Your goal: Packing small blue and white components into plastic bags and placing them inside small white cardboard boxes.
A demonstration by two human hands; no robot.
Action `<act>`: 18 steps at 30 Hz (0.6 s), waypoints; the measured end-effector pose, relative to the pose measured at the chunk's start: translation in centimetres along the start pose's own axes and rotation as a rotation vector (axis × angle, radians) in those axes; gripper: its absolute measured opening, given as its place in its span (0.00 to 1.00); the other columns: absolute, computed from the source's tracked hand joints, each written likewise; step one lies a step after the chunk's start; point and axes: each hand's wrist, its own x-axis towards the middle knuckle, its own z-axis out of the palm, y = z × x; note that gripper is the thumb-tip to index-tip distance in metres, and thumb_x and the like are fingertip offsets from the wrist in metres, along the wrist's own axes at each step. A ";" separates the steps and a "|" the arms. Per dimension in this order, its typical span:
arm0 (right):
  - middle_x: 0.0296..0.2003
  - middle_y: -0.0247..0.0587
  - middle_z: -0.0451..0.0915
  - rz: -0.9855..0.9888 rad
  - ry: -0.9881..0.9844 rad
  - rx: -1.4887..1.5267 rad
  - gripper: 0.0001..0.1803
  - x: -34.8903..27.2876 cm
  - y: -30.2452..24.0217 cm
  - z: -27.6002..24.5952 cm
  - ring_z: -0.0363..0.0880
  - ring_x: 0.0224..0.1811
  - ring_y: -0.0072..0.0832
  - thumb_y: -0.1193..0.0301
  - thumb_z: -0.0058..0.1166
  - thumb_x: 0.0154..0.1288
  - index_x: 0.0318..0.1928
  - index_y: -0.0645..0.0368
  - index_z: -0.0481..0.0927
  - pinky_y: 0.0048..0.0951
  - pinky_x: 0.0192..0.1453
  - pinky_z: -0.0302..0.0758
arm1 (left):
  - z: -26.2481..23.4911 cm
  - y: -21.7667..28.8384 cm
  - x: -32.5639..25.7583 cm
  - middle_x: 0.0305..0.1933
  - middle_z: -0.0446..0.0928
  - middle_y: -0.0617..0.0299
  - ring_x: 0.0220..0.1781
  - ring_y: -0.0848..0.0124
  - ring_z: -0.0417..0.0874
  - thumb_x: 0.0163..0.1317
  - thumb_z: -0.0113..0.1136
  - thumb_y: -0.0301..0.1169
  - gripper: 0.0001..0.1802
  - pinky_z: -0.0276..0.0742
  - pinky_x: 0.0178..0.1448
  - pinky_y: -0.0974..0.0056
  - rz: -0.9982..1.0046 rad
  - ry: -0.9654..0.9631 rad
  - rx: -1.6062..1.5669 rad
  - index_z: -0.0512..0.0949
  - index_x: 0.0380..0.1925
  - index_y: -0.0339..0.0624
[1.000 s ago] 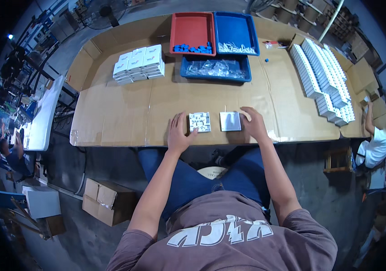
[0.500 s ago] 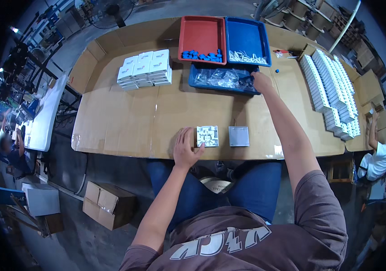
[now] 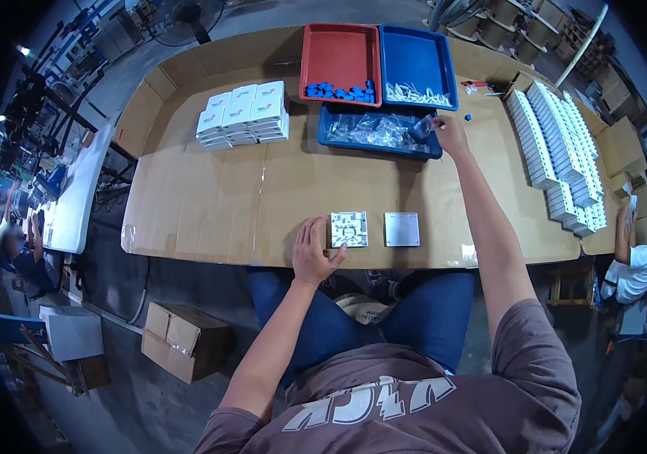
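Observation:
My left hand point(image 3: 313, 253) lies on the cardboard surface with its fingers stretched out. Its thumb reaches the near-left corner of a white square plastic housing point(image 3: 349, 229) with an open, moulded inside. Just right of that lies a plain white square cover point(image 3: 401, 229). Farther off, my right hand point(image 3: 450, 136) pinches a small clear plastic bag point(image 3: 423, 127) at the right end of a shallow blue tray point(image 3: 380, 149). More clear bags point(image 3: 372, 130) lie heaped in this tray; what they hold is too small to make out.
Behind stand a red tray point(image 3: 341, 57) with blue pieces and a blue tray point(image 3: 416, 60) with white plugs. White boxes point(image 3: 242, 113) are stacked at left, rows of white housings point(image 3: 554, 155) at right. A small blue piece point(image 3: 468, 117) lies beside my right hand. People work at both sides.
My right hand has lifted slightly up and to the right from the tray, drawing a clear bag with it. My left hand stays beside the housing.

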 end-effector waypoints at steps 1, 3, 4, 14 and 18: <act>0.39 0.49 0.89 0.031 0.026 0.157 0.11 -0.6 0.0 -0.6 0.88 0.42 0.46 0.69 0.60 0.67 0.45 0.58 0.89 0.43 0.46 0.81 | 0.0 0.1 0.0 0.60 0.78 0.46 0.64 0.47 0.79 0.58 0.69 0.47 0.37 0.74 0.70 0.48 0.004 0.011 -0.005 0.72 0.62 0.36; 0.32 0.46 0.88 0.074 0.090 0.436 0.10 -2.8 -1.8 -1.8 0.86 0.33 0.32 0.68 0.66 0.66 0.41 0.62 0.90 0.34 0.40 0.79 | -0.5 -0.4 -0.4 0.60 0.78 0.46 0.63 0.47 0.79 0.58 0.70 0.46 0.37 0.75 0.68 0.48 -0.051 0.013 -0.021 0.72 0.62 0.36; 0.31 0.41 0.87 0.081 0.089 0.546 0.12 -3.8 -1.4 -2.4 0.82 0.31 0.23 0.67 0.67 0.66 0.42 0.65 0.89 0.29 0.39 0.77 | -0.3 -0.1 -0.3 0.61 0.77 0.46 0.62 0.47 0.79 0.58 0.70 0.44 0.36 0.75 0.67 0.47 -0.093 0.007 -0.053 0.72 0.63 0.36; 0.26 0.24 0.80 0.278 -0.110 1.039 0.08 -21.8 -16.4 -9.1 0.69 0.26 0.08 0.72 0.65 0.70 0.42 0.65 0.87 0.17 0.29 0.65 | -0.5 12.0 5.9 0.43 0.84 0.60 0.42 0.72 0.84 0.73 0.64 0.39 0.17 0.78 0.49 0.67 -0.498 -0.027 -0.718 0.81 0.50 0.35; 0.28 0.25 0.81 0.323 -0.124 1.112 0.07 -25.0 -18.7 -9.0 0.69 0.27 0.09 0.73 0.65 0.70 0.42 0.65 0.87 0.18 0.30 0.65 | 0.3 12.2 5.1 0.33 0.82 0.65 0.34 0.77 0.81 0.76 0.62 0.41 0.17 0.76 0.40 0.70 -0.602 -0.035 -0.603 0.82 0.46 0.35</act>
